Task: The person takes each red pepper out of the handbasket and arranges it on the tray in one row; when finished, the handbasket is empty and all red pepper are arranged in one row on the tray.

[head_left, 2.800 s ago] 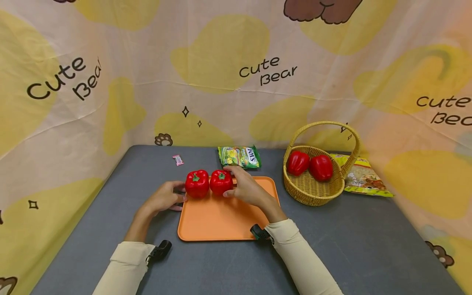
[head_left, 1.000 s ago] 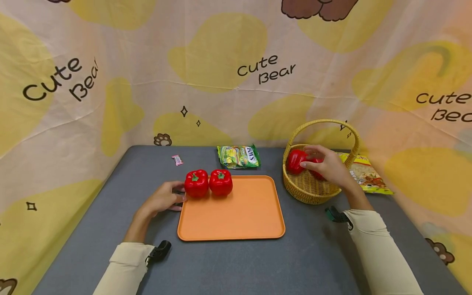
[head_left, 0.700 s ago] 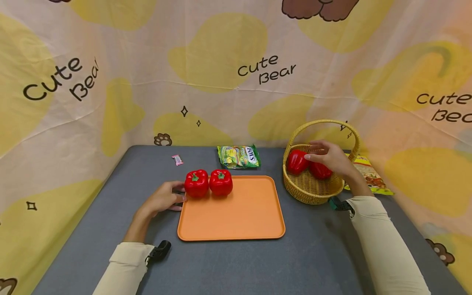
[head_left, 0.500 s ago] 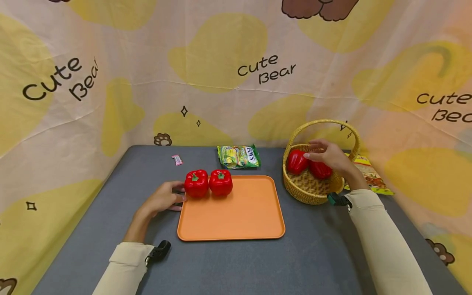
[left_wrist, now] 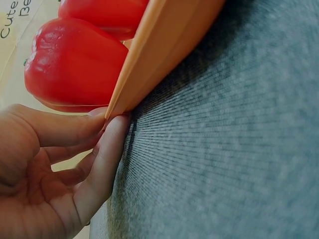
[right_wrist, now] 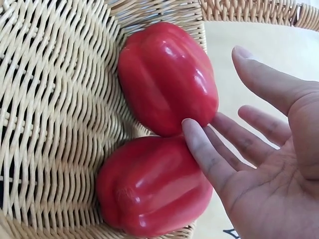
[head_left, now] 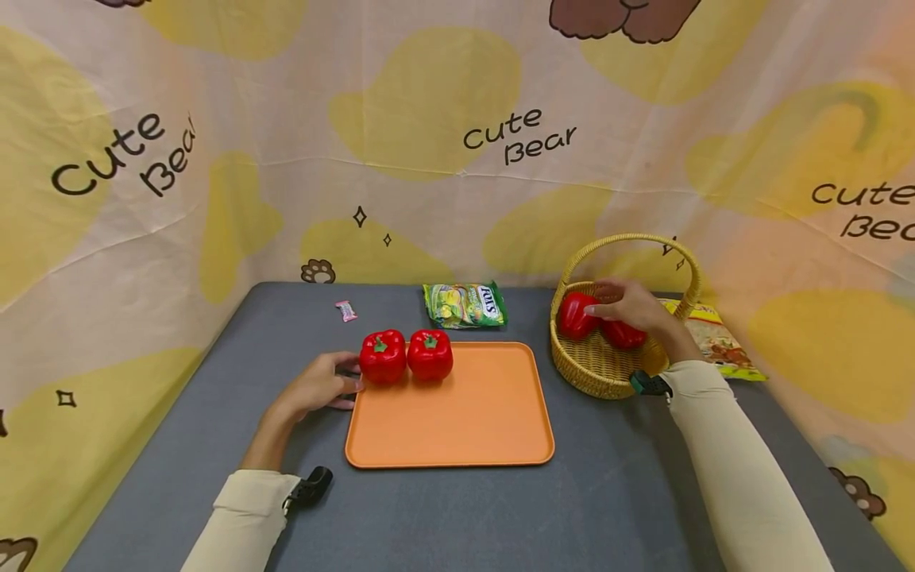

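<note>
My left hand (head_left: pixel 318 385) pinches the left rim of the orange tray (head_left: pixel 457 425) between thumb and fingers, as the left wrist view shows. Two red bell peppers (head_left: pixel 383 357) with green stems stand side by side at the tray's back left. At the right, my right hand (head_left: pixel 632 308) reaches under the handle of a yellow wicker basket (head_left: pixel 593 385). Inside lie two more red bell peppers, a left one (head_left: pixel 576 316) and a right one (head_left: pixel 624 336). In the right wrist view its fingers (right_wrist: pixel 212 154) are extended and one fingertip meets the peppers; the hand grips neither.
Behind the tray lies a green candy bag (head_left: pixel 465 306), with a small pink wrapped candy (head_left: pixel 346 310) to its left. A yellow food packet (head_left: pixel 722 345) lies right of the basket, partly hidden by it. A printed cloth (head_left: pixel 429 183) hangs along the table's back and sides.
My right hand has left the right pepper on the tray and moved right into the basket, shifting slightly over the peppers there. The left hand has stayed at the tray's rim.
</note>
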A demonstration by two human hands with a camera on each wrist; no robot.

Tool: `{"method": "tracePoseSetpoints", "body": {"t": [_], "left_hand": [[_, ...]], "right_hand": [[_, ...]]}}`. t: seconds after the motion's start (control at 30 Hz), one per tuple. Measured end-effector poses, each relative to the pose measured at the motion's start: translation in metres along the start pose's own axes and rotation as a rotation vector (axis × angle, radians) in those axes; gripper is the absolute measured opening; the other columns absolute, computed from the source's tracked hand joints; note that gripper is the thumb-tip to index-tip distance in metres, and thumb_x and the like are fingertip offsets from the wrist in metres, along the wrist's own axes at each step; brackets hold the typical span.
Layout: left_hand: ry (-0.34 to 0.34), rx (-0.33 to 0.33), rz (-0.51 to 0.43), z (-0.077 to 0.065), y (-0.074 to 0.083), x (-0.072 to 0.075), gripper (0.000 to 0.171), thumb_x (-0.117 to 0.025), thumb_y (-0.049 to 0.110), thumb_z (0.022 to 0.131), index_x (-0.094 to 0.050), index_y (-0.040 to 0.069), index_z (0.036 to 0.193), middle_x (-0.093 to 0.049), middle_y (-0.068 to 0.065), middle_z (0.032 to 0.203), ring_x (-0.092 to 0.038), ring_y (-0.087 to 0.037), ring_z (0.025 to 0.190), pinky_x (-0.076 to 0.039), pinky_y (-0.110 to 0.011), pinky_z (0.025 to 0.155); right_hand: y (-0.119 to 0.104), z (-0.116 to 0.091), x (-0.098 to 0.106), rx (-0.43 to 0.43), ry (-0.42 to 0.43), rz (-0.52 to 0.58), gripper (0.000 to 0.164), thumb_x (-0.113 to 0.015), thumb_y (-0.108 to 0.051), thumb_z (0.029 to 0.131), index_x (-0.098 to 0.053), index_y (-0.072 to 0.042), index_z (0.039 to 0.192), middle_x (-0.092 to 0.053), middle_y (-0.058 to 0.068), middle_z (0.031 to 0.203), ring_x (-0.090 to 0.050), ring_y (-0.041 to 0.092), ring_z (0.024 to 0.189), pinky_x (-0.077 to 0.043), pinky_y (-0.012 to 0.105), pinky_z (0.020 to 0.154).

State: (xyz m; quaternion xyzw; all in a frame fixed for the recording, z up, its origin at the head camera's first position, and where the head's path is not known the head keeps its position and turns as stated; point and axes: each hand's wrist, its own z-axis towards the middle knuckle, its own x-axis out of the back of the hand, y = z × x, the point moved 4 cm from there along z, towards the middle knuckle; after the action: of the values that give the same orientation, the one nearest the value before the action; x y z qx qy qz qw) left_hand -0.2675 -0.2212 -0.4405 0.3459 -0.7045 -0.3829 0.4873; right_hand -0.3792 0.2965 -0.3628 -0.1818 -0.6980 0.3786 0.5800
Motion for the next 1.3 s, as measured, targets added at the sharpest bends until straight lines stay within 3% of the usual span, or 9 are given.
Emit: {"method": "tracePoseSetpoints", "body": {"t": [0.37,0.8,1.3], "left_hand": [[0.001,-0.003,-0.007,-0.001,0.000,0.000,0.058,-0.065,0.003,0.100,-0.045,-0.012,0.152,-0.055,-0.032,0.140,-0.072,-0.027,0.099,-0.067,-0.038,0.077],[-0.001,-0.012,-0.004,0.000,-0.001,0.000,0.058,-0.066,0.003,0.100,-0.044,-0.013,0.151,-0.055,-0.033,0.140,-0.072,-0.027,0.099,-0.067,-0.039,0.078],[-0.006,-0.021,-0.006,0.000,-0.001,0.001,0.058,-0.065,0.003,0.100,-0.043,-0.014,0.151,-0.055,-0.033,0.139,-0.072,-0.028,0.101,-0.067,-0.040,0.078]], "right_hand": [[-0.002,0.001,-0.008,0.020,-0.005,-0.054,0.063,-0.077,-0.016,0.097,-0.051,0.012,0.148,-0.057,0.034,0.145,-0.054,0.049,0.136,-0.043,0.060,0.117],[0.002,0.002,-0.011,-0.005,-0.019,-0.224,0.058,-0.079,-0.027,0.096,-0.064,0.010,0.137,-0.064,0.032,0.138,-0.055,0.048,0.132,-0.042,0.064,0.116],[-0.010,-0.009,-0.020,0.036,-0.005,-0.223,0.052,-0.084,-0.027,0.090,-0.064,0.000,0.129,-0.065,0.029,0.136,-0.058,0.047,0.130,-0.045,0.065,0.113]]}}
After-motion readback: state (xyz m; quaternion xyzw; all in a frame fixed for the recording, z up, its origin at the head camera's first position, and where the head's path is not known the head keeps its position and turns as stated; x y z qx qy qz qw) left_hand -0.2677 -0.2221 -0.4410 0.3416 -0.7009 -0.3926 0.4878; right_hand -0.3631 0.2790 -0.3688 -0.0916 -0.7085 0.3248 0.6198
